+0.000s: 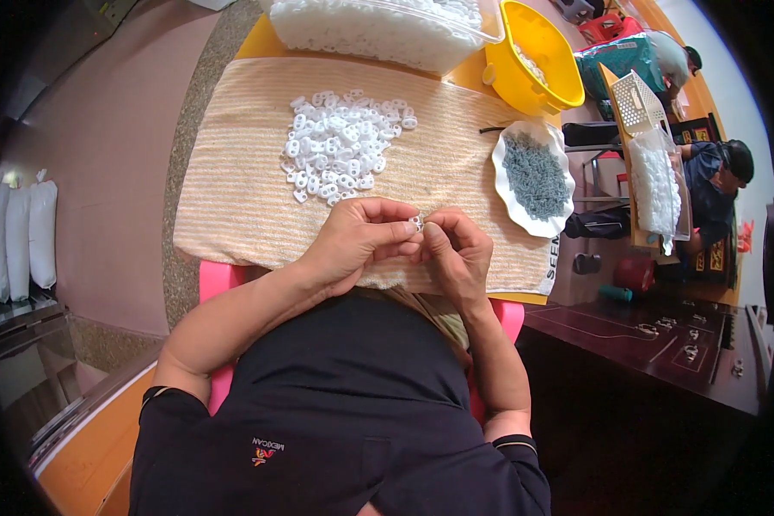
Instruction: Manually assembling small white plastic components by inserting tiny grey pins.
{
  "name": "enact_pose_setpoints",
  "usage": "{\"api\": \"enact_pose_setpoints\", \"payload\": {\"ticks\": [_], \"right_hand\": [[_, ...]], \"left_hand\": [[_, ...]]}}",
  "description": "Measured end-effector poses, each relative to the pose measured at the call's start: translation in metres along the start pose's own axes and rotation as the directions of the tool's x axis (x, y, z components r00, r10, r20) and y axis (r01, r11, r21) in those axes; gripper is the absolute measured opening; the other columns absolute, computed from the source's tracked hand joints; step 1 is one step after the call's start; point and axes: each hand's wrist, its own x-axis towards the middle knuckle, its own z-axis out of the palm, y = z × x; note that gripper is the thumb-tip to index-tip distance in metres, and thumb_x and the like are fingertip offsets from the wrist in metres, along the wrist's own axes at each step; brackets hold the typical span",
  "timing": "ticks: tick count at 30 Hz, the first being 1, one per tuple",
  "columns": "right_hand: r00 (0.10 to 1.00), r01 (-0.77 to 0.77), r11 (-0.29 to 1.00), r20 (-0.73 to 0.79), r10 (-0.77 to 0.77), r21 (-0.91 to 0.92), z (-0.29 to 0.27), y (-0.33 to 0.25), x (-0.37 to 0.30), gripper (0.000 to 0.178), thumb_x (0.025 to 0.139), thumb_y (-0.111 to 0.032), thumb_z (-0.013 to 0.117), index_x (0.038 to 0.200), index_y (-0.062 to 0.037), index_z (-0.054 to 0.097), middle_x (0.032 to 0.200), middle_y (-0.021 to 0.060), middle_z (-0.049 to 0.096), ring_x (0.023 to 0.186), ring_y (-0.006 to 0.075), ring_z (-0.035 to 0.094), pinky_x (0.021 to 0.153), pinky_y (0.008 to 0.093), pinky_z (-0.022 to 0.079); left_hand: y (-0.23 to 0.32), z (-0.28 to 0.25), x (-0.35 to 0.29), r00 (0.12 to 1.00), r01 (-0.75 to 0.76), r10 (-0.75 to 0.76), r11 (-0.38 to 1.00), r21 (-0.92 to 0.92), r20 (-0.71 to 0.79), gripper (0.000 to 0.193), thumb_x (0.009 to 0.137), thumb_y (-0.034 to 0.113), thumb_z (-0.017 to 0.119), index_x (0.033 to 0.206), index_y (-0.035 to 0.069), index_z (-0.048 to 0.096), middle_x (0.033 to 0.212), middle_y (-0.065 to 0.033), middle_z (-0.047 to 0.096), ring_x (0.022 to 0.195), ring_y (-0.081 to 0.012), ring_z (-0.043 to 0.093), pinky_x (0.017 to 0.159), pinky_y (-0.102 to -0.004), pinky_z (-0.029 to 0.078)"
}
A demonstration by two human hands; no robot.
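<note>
A small white two-hole plastic piece, like a cord lock [416, 222], is pinched between the thumb and forefinger of my left hand [365, 236]. My right hand [459, 258] meets it from the right, thumb and forefinger pressed together against the piece's edge; whatever sits between those fingertips is hidden. Just beyond my hands lies a loose pile of white two-hole plastic pieces [340, 142] on a striped beige towel [241, 155]. To the right, a white scalloped plate [500, 182] holds a heap of tiny grey parts [535, 176] that look like metal springs.
A clear plastic bin [490, 26] full of white parts stands at the far edge, beside a yellow basin [512, 82]. A thin black stick-like thing [492, 129] lies near the plate. Other people work at right, one in dark clothes [709, 185]. White sacks [41, 232] stand at left.
</note>
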Motion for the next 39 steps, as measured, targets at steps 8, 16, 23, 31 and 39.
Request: {"api": "enact_pose_setpoints", "payload": {"ticks": [8,16,23,31,39], "right_hand": [[1.0,0.017,0.999,0.018,-0.016,-0.048,-0.002,-0.002,0.001,0.008,0.094,-0.002,0.056,0.09,0.0047,0.058,0.084,0.0045,0.057,0.065,0.0089,0.057,0.059,0.0208,0.046],[0.998,-0.028,0.997,0.046,0.031,-0.069,-0.002,-0.006,0.001,0.011,0.094,-0.005,0.056,0.089,0.0041,0.058,0.081,0.0037,0.058,0.066,0.0086,0.058,0.06,0.0206,0.047],[0.994,0.029,0.983,0.105,-0.009,-0.183,-0.009,0.001,0.002,0.014,0.096,-0.008,0.055,0.088,0.0028,0.059,0.077,0.0028,0.059,0.067,0.0079,0.058,0.062,0.0204,0.047],[0.992,-0.092,0.989,0.08,0.102,-0.113,-0.005,-0.005,0.002,0.016,0.094,-0.011,0.057,0.085,0.0017,0.061,0.076,0.0021,0.063,0.07,0.0065,0.056,0.063,0.0219,0.046],[0.998,-0.021,0.991,0.059,0.03,-0.136,-0.004,-0.008,0.004,0.014,0.093,-0.01,0.057,0.088,0.0024,0.062,0.077,0.0024,0.063,0.071,0.0071,0.058,0.065,0.0219,0.048]], "left_hand": [[-0.001,0.001,0.0,1.0,-0.007,0.007,0.999,0.045,-0.006,0.021,0.087,0.002,0.064,0.106,-0.005,0.06,0.092,-0.0127,0.067,0.08,-0.0159,0.067,0.076,-0.0266,0.057],[-0.004,0.0,-0.001,0.999,-0.036,0.036,0.997,0.064,-0.006,0.021,0.086,0.001,0.064,0.106,-0.005,0.06,0.092,-0.0123,0.067,0.08,-0.0161,0.067,0.075,-0.0268,0.057],[-0.009,0.0,-0.001,0.997,-0.075,0.074,0.992,0.102,0.012,0.019,0.086,0.0,0.065,0.104,-0.005,0.062,0.092,-0.0113,0.067,0.08,-0.0156,0.066,0.075,-0.0263,0.057],[-0.012,0.0,-0.001,0.993,-0.118,0.117,0.982,0.149,0.017,0.017,0.087,0.0,0.064,0.103,-0.005,0.062,0.094,-0.0107,0.066,0.081,-0.0155,0.066,0.075,-0.0266,0.057],[-0.011,0.0,-0.001,0.994,-0.108,0.107,0.992,0.058,0.017,0.018,0.087,0.001,0.064,0.104,-0.005,0.061,0.093,-0.0101,0.066,0.08,-0.0146,0.066,0.074,-0.0251,0.056]]}}
